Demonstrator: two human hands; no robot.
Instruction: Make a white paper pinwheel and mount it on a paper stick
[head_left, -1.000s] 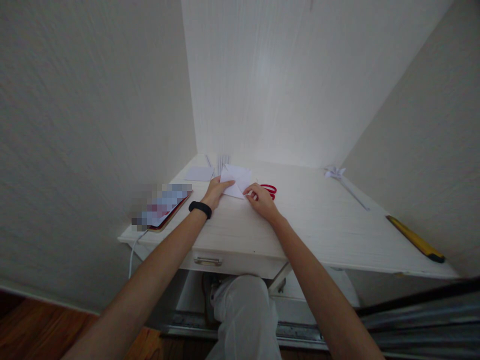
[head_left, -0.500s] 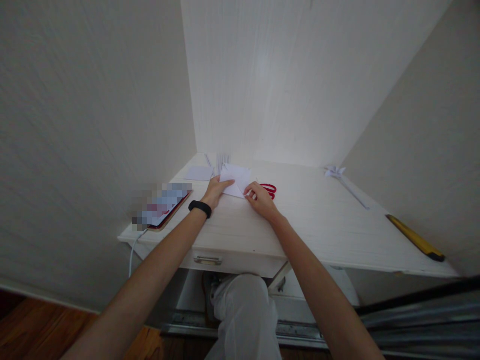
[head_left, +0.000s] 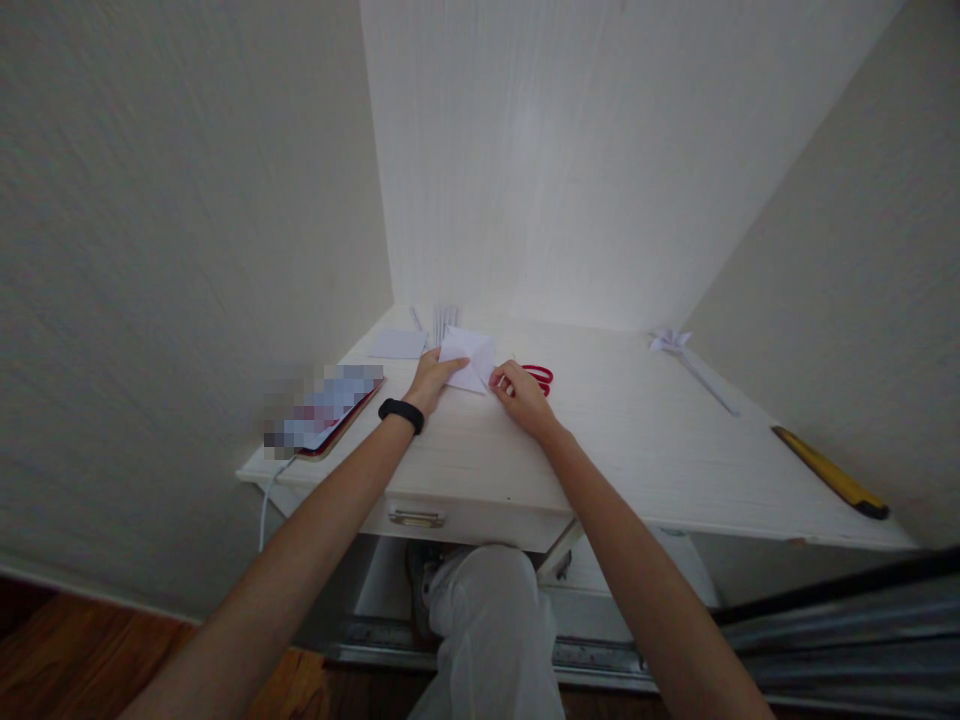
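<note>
A creased sheet of white paper [head_left: 466, 347] is held just over the desk, its surface marked by fold lines. My left hand [head_left: 433, 376] grips its left side, thumb lying across the front. At the lower right corner, the fingertips of my right hand [head_left: 521, 396] pinch the paper's edge. Red-handled scissors [head_left: 538, 376] lie right behind my right hand, their blades mostly hidden. Beyond my left hand are several thin white paper strips [head_left: 445, 318] and a flat piece of paper [head_left: 398, 344].
A tablet-like device [head_left: 334, 415] with a blurred screen and a white cable [head_left: 264, 510] lies at the desk's left. To the right are a paper pinwheel shape on a stick [head_left: 670, 342] and a yellow-and-black cutter knife [head_left: 829, 470]. Walls enclose the desk [head_left: 637, 450].
The right part of the paper has been drawn inward, so the sheet looks narrower and its creases differ. My right hand stays at the corner; my left hand has barely moved.
</note>
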